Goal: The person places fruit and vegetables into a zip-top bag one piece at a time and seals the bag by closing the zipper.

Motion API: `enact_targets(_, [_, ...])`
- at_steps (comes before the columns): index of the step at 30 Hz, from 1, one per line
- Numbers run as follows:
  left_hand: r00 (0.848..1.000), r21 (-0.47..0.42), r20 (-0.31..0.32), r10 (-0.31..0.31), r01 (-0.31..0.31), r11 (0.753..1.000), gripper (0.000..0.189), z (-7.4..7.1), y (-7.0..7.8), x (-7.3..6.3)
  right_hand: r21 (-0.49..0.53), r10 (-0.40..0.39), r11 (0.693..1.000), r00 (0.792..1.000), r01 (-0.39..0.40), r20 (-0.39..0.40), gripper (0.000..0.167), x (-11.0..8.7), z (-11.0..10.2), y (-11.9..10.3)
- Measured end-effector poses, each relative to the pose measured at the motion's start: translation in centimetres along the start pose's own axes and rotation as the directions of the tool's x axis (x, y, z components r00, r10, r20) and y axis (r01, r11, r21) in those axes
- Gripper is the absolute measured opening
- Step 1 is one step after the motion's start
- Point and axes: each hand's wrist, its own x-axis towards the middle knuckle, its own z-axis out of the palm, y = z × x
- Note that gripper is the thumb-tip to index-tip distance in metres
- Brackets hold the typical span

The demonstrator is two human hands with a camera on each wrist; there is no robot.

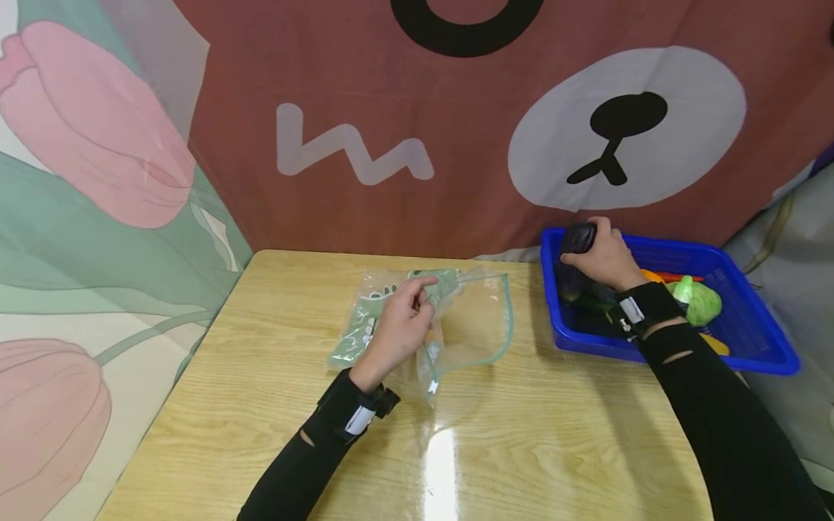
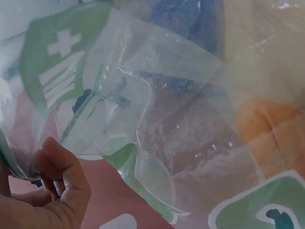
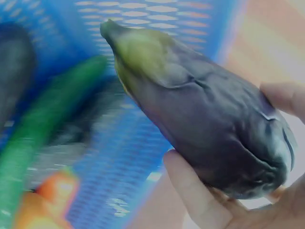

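My right hand (image 1: 607, 259) grips a dark purple eggplant (image 1: 578, 241) at the left end of the blue basket (image 1: 759, 318). In the right wrist view the eggplant (image 3: 205, 109) lies tilted between thumb and fingers, its greenish stem end pointing away from the palm. On the table, my left hand (image 1: 399, 325) pinches the edge of a clear zip bag (image 1: 355, 336) with green print, its mouth spread toward the right. The left wrist view shows an orange item (image 2: 269, 129) through the bag's clear plastic.
The basket also holds a green cucumber (image 3: 66, 95), a light green cabbage-like vegetable (image 1: 704, 304), and several orange, red and yellow pieces. A wooden table (image 1: 521, 449) lies beneath the bag. Behind it hangs a printed cloth (image 1: 352, 217).
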Motion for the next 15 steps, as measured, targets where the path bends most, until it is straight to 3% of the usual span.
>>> enact_targets(7, [1.000,0.007,-0.004,-0.005,0.005,1.000,0.037,0.1,0.1,0.0,0.129,-0.069,0.987,0.980,0.094,-0.186,0.095,-4.3,-2.4,-3.4])
enact_targets(15, [1.000,-0.009,-0.014,-0.024,0.024,1.000,0.037,0.2,0.2,0.2,0.201,-0.132,0.964,0.967,0.177,-0.218,0.092,-8.3,-3.4,-6.6])
